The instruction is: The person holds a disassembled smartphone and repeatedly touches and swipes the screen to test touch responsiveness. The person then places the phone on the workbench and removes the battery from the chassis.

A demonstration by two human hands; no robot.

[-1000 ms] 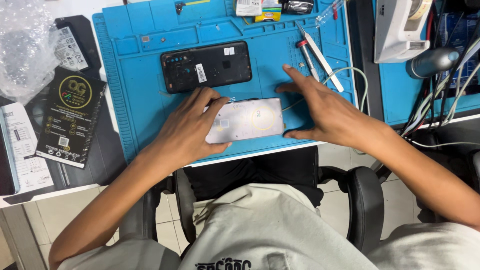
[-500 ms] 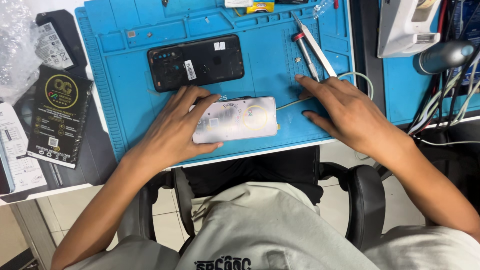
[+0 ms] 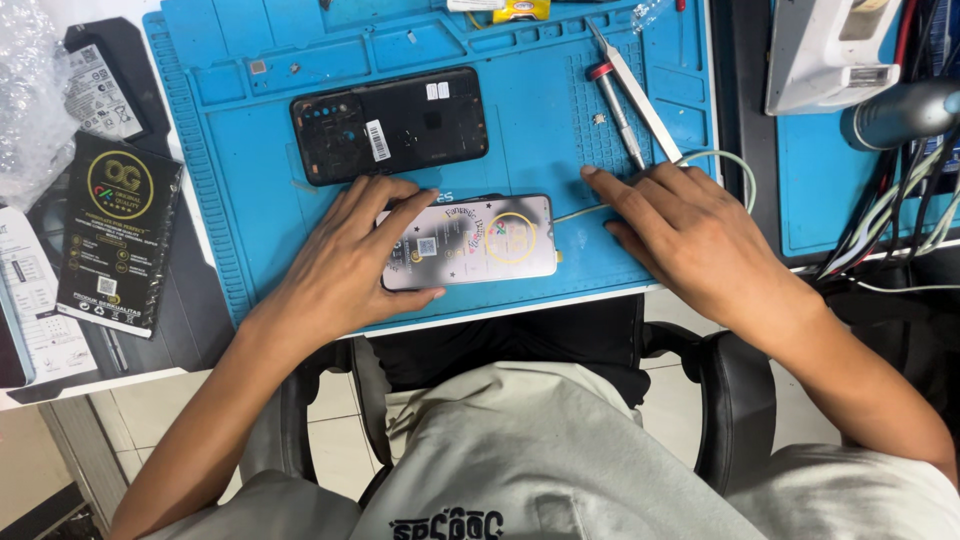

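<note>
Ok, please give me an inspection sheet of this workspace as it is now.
Surface: blue work mat on a white desk.
Job's things: phone with film-covered screen; black back cover beyond it.
Clutter: tweezers, screwdriver, black packet, bubble wrap.
Grippers: left hand rests on the phone's left end; right hand lies flat on the mat, apart from the phone.
Cables: thin cable at the right hand; cable bundle at right.
Surroundings: chair, tiled floor.

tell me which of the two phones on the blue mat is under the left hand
The white-faced phone with a film-covered screen, nearest the mat's front edge: the left hand rests on its left end. The black phone body lies farther back, untouched.
</note>
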